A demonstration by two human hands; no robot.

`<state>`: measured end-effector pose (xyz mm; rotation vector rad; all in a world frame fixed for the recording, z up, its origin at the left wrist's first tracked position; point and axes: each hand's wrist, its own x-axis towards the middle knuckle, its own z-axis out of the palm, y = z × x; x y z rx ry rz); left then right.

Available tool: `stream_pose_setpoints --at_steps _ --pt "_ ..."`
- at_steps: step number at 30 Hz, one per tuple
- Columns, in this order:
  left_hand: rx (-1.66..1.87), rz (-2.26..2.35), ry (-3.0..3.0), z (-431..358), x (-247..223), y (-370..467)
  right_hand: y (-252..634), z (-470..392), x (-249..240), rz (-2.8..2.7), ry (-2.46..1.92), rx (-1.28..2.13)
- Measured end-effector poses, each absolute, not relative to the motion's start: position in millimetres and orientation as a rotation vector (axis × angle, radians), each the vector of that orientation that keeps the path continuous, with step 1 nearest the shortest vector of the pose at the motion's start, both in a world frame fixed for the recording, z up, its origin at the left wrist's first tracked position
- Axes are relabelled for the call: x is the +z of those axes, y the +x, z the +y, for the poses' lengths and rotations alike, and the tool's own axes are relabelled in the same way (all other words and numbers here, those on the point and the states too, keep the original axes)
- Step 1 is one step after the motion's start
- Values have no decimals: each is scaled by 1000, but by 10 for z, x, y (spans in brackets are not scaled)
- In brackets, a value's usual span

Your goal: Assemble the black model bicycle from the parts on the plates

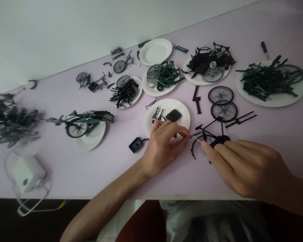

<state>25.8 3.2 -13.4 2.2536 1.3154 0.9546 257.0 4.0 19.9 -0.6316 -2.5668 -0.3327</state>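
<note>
My left hand (166, 137) is closed in a pinch over the near edge of a white paper plate (147, 122), at a small grey part (191, 136) mostly hidden by the fingertips. A thin metal rod (197, 138) runs from that part to the fingers of my right hand (244, 164), which is closed around it; whatever lies in the palm is hidden. Beside and partly beneath the right hand is a black toy bicycle frame (212, 124) with a curved mudguard (192, 151). A black block-shaped part (173, 115) and small dark pieces rest on the plate.
Two spoked wheels (224, 112) lie beyond the frame. Plates of black parts (207, 62) and green parts (267, 80) stand farther back, near a screwdriver (264, 48). An assembled bicycle (86, 124) and a white adapter (27, 173) are to the left.
</note>
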Motion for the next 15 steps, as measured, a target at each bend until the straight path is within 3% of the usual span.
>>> stream_pose_setpoints --at_steps 15 --pt "868 1260 2449 9 -166 237 2577 48 167 -2614 -499 -200"
